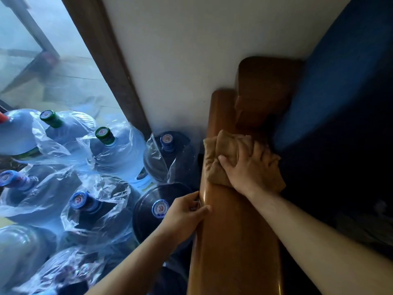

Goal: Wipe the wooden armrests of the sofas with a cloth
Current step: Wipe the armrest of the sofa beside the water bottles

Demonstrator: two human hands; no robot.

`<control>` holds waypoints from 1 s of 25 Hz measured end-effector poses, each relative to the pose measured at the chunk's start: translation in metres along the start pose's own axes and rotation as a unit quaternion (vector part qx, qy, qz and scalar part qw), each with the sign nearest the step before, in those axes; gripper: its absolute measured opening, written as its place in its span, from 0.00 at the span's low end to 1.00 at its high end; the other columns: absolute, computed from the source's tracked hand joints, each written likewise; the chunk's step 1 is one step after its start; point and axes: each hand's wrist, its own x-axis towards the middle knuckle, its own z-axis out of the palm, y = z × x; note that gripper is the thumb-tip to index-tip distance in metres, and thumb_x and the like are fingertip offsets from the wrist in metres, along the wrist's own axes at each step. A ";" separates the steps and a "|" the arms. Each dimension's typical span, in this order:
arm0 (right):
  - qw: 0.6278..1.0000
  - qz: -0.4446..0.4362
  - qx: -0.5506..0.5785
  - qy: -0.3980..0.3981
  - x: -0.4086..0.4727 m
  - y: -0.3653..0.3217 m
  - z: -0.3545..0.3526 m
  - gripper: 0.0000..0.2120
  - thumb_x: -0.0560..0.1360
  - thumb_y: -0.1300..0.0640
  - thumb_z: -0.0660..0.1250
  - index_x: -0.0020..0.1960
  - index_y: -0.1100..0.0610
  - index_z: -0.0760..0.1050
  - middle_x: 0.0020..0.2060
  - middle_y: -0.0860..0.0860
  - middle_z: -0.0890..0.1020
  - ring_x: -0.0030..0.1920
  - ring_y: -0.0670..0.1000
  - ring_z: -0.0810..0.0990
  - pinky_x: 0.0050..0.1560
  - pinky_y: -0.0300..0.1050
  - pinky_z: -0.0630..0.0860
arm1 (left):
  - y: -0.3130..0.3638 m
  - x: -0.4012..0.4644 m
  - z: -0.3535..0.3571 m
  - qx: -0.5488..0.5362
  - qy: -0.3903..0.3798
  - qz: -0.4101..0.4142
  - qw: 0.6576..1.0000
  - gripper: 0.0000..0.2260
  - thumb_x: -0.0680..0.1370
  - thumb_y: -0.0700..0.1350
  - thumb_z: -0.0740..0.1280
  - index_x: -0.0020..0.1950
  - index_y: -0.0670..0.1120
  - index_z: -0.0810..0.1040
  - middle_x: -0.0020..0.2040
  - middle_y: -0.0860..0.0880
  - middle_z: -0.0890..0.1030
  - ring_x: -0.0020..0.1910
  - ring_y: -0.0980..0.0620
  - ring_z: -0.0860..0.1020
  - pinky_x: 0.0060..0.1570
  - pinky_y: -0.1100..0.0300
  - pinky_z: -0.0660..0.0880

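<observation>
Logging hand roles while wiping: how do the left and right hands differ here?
The right hand presses the tan cloth on top of the wooden armrest; the left hand holds no cloth and grips the armrest's outer edge, nearer the camera. Both bear on the same armrest.

R hand point(249, 167) presses tan cloth point(223, 154) on wooden armrest point(231, 231); L hand point(187, 211) grips its edge.

Plastic-wrapped water jugs point(110, 150) on floor, white wall point(180, 60), wooden-framed window point(42, 60)
</observation>
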 end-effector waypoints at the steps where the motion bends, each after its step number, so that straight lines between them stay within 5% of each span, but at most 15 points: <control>1: 1.000 0.023 0.011 -0.008 0.011 -0.016 -0.005 0.43 0.75 0.23 0.48 0.82 0.45 0.45 0.82 0.60 0.52 0.81 0.67 0.49 0.78 0.70 0.44 | -0.004 -0.004 -0.003 -0.004 -0.008 -0.006 1.000 0.15 0.79 0.44 0.70 0.65 0.52 0.79 0.53 0.49 0.88 0.53 0.49 0.86 0.53 0.54 0.82; 4: 0.998 -0.054 -0.013 -0.011 0.014 -0.044 0.000 0.46 0.72 0.20 0.50 0.83 0.41 0.48 0.82 0.60 0.52 0.81 0.68 0.48 0.78 0.71 0.43 | -0.015 -0.013 -0.008 -0.042 -0.001 -0.025 0.999 0.14 0.79 0.39 0.69 0.61 0.54 0.80 0.52 0.47 0.88 0.52 0.47 0.86 0.47 0.59 0.83; 6: 0.985 -0.169 -0.018 0.007 -0.015 -0.022 0.010 0.46 0.68 0.16 0.48 0.81 0.36 0.50 0.82 0.56 0.56 0.81 0.65 0.49 0.78 0.69 0.46 | -0.022 -0.018 -0.008 -0.069 0.013 -0.049 0.996 0.14 0.80 0.35 0.68 0.58 0.52 0.84 0.52 0.44 0.88 0.49 0.46 0.87 0.48 0.55 0.83; 8: 0.981 -0.189 0.005 0.035 -0.048 0.022 0.019 0.45 0.67 0.15 0.47 0.79 0.34 0.52 0.81 0.52 0.60 0.81 0.62 0.53 0.78 0.68 0.51 | -0.030 -0.025 -0.009 -0.076 0.006 -0.067 0.995 0.20 0.81 0.32 0.63 0.51 0.54 0.88 0.47 0.45 0.88 0.42 0.50 0.86 0.42 0.57 0.83; 11: 0.986 -0.003 0.168 0.000 -0.063 0.066 0.020 0.45 0.68 0.20 0.62 0.78 0.36 0.53 0.78 0.54 0.61 0.77 0.63 0.61 0.73 0.64 0.65 | -0.035 -0.031 -0.007 -0.059 0.011 -0.097 0.993 0.20 0.81 0.32 0.62 0.53 0.55 0.86 0.41 0.48 0.88 0.36 0.53 0.86 0.38 0.60 0.81; 13: 0.926 0.174 0.333 -0.041 -0.042 0.061 0.010 0.46 0.70 0.27 0.70 0.80 0.41 0.55 0.75 0.58 0.67 0.70 0.65 0.72 0.65 0.59 0.72 | -0.036 -0.029 -0.006 -0.059 0.022 -0.115 0.991 0.19 0.80 0.32 0.62 0.55 0.54 0.84 0.41 0.46 0.88 0.38 0.49 0.87 0.37 0.59 0.81; 14: 0.905 0.229 0.359 -0.028 -0.030 0.053 0.005 0.45 0.70 0.27 0.70 0.79 0.45 0.57 0.73 0.59 0.70 0.67 0.65 0.75 0.61 0.57 0.74 | -0.035 -0.028 -0.006 -0.056 0.026 -0.121 0.991 0.19 0.80 0.32 0.61 0.52 0.55 0.84 0.42 0.46 0.88 0.41 0.45 0.87 0.38 0.58 0.82; 16: 0.920 0.270 0.283 0.003 -0.020 0.031 0.000 0.44 0.71 0.24 0.65 0.76 0.51 0.60 0.69 0.61 0.72 0.63 0.67 0.77 0.60 0.60 0.76 | -0.033 -0.027 -0.005 -0.057 0.038 -0.136 0.988 0.22 0.79 0.31 0.60 0.46 0.56 0.86 0.42 0.44 0.88 0.46 0.41 0.87 0.40 0.53 0.83; 18: 0.966 0.224 0.131 0.024 -0.029 0.009 0.005 0.46 0.72 0.22 0.57 0.78 0.51 0.57 0.73 0.64 0.67 0.69 0.72 0.70 0.67 0.72 0.69 | -0.037 -0.028 -0.005 -0.039 0.046 -0.139 0.988 0.21 0.79 0.31 0.61 0.45 0.52 0.89 0.45 0.40 0.88 0.46 0.40 0.86 0.44 0.48 0.85; 21: 0.998 0.059 0.028 0.014 -0.062 -0.022 0.017 0.46 0.72 0.21 0.54 0.82 0.42 0.50 0.81 0.62 0.51 0.79 0.75 0.46 0.73 0.80 0.48 | -0.038 -0.036 -0.005 -0.044 0.044 -0.154 0.986 0.15 0.78 0.28 0.61 0.50 0.39 0.86 0.46 0.32 0.84 0.42 0.35 0.83 0.37 0.49 0.84; 25: 0.991 -0.132 -0.009 -0.019 -0.119 -0.015 0.034 0.43 0.68 0.20 0.55 0.79 0.34 0.52 0.83 0.56 0.52 0.80 0.71 0.42 0.73 0.80 0.44 | -0.046 -0.053 -0.007 -0.082 0.040 -0.241 0.966 0.12 0.79 0.28 0.55 0.54 0.29 0.77 0.41 0.33 0.79 0.35 0.38 0.80 0.36 0.44 0.82</control>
